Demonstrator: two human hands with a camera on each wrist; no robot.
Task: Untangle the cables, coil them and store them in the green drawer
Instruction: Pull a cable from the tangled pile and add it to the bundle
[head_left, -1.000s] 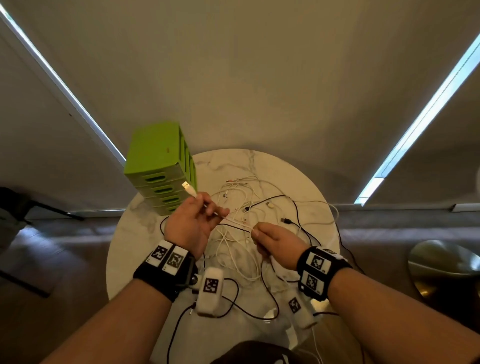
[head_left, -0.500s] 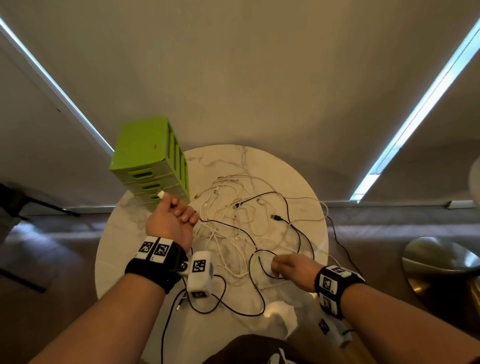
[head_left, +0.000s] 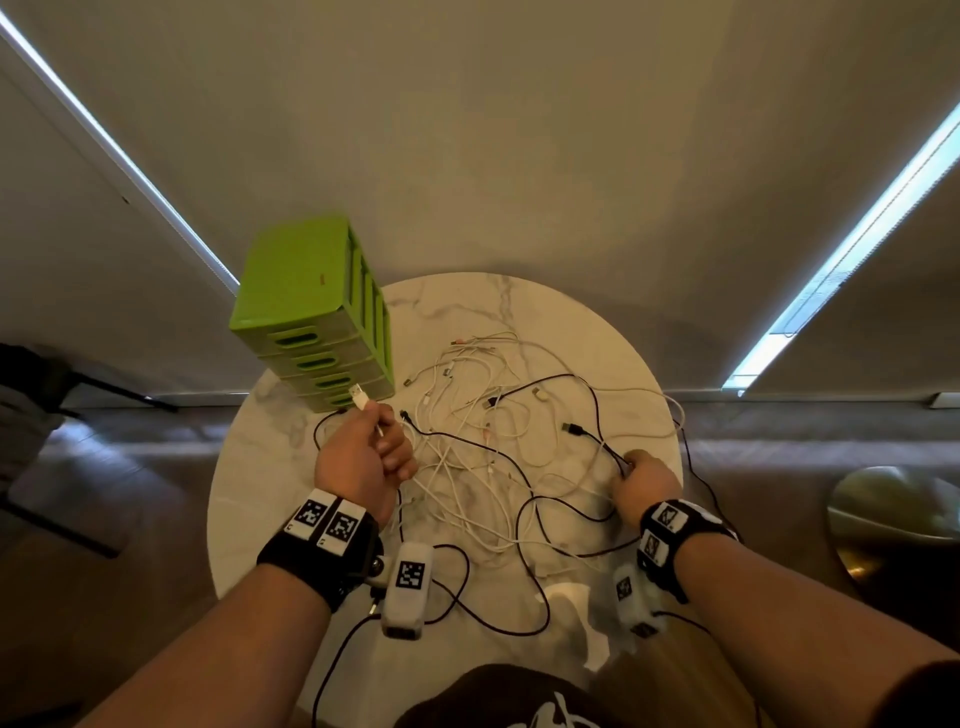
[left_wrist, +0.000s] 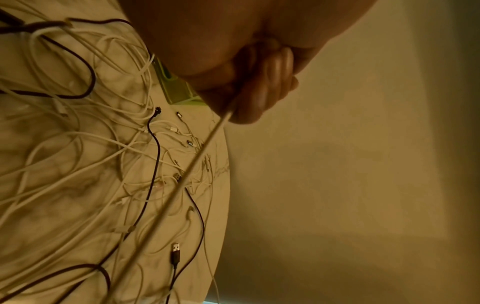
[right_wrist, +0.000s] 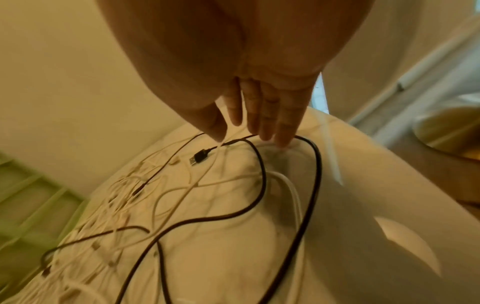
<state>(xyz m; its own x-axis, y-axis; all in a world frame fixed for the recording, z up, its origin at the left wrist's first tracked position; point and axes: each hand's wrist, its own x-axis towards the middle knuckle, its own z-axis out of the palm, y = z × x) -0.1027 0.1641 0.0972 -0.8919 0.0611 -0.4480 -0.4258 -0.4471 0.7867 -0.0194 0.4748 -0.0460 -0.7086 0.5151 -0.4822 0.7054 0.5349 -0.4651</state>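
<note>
A tangle of white and black cables (head_left: 488, 431) lies spread on the round marble table (head_left: 561, 322). The green drawer unit (head_left: 306, 306) stands at the table's back left, all drawers closed. My left hand (head_left: 387, 441) is a fist round a white cable (left_wrist: 207, 144), which runs taut into the pile; its USB plug (head_left: 358, 396) sticks up beside the drawers. My right hand (head_left: 628, 462) is at the table's right side with straight fingers (right_wrist: 262, 115). Its fingertips touch a black cable (right_wrist: 262, 176) just behind that cable's USB plug (right_wrist: 199, 156).
A round gold stool (head_left: 893, 514) stands on the floor to the right, and dark furniture (head_left: 31, 384) to the left. Black leads from the wrist cameras (head_left: 467, 597) loop over the table's near part. One cable hangs over the right edge (head_left: 696, 467).
My right hand has moved from the near middle of the table out to the right and now touches the black cable. My left hand keeps its hold on the white cable.
</note>
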